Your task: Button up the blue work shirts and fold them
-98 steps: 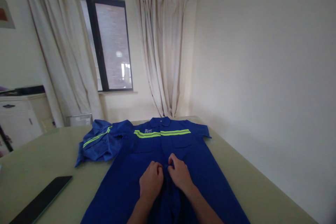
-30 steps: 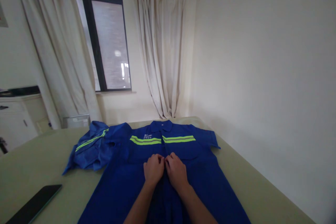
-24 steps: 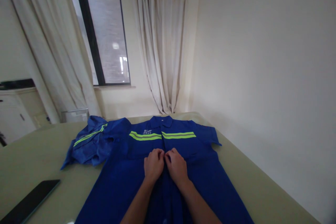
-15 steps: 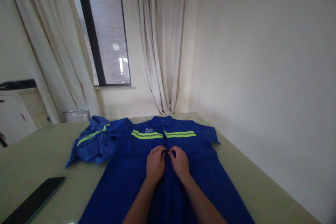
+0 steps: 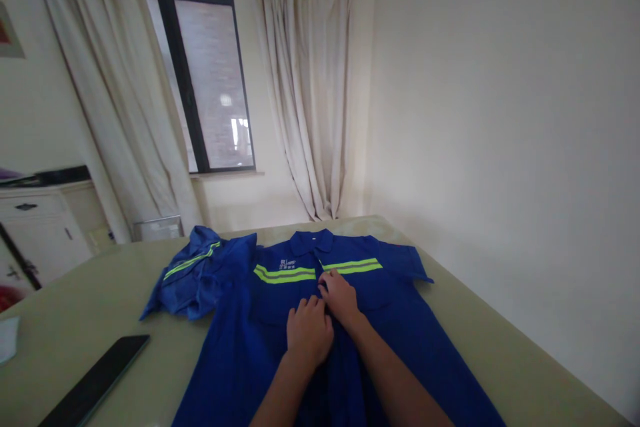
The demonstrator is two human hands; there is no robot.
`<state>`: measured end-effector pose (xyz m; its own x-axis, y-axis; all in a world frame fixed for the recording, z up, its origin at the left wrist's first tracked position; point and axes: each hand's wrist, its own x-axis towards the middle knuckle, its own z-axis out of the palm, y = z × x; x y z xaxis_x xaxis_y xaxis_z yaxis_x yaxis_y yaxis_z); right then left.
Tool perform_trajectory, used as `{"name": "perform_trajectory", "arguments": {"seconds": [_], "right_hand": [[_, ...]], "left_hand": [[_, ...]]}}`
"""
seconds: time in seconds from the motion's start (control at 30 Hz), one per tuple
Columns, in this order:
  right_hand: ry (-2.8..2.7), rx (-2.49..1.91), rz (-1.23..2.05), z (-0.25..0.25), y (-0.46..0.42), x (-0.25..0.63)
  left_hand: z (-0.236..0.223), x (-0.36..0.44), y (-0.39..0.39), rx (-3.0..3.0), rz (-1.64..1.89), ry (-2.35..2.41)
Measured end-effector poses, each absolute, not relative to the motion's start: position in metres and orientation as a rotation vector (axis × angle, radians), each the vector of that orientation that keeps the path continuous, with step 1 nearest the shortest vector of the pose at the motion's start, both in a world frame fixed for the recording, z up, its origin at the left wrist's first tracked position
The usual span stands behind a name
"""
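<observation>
A blue short-sleeved work shirt [image 5: 280, 303] with yellow-green and grey reflective bands lies front up, collar away from me. My right hand [image 5: 341, 299] pinches the edge of its front placket just below the chest band. Lower down and slightly left, my left hand [image 5: 310, 330] has its fingers curled on the same placket, close to the right hand. The cloth under both sets of fingertips is hidden. Left of the shirt, a crumpled blue garment [image 5: 193, 280] with matching reflective stripes touches or overlaps its sleeve; I cannot tell which.
The greenish tabletop [image 5: 125, 293] carries a dark flat device [image 5: 95, 380] at the left front and a pale item [image 5: 7, 339] at the left edge. A wall [image 5: 500, 147] runs along the right side. A window [image 5: 213, 80], curtains [image 5: 320, 80] and white cabinet [image 5: 40, 213] stand behind.
My right hand has moved up the placket toward the chest band. My left hand has come closer to the middle and sits lower than the right. The view has tilted up slightly.
</observation>
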<state>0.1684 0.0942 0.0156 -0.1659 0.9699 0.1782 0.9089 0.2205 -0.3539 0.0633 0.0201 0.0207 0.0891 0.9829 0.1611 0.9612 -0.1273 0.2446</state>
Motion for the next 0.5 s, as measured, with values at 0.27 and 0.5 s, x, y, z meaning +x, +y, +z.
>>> {"name": "perform_trajectory", "arguments": {"seconds": [0.27,0.5], "right_hand": [[-2.072,-1.700,0.195,-0.006,0.100,0.173],[-2.049,-1.684,0.163,-0.013,0.103,0.175]], "left_hand": [[0.013,0.058,0.092,2.046,0.574,2.121],[-0.005,0.050,0.104,2.026,0.709,2.006]]}}
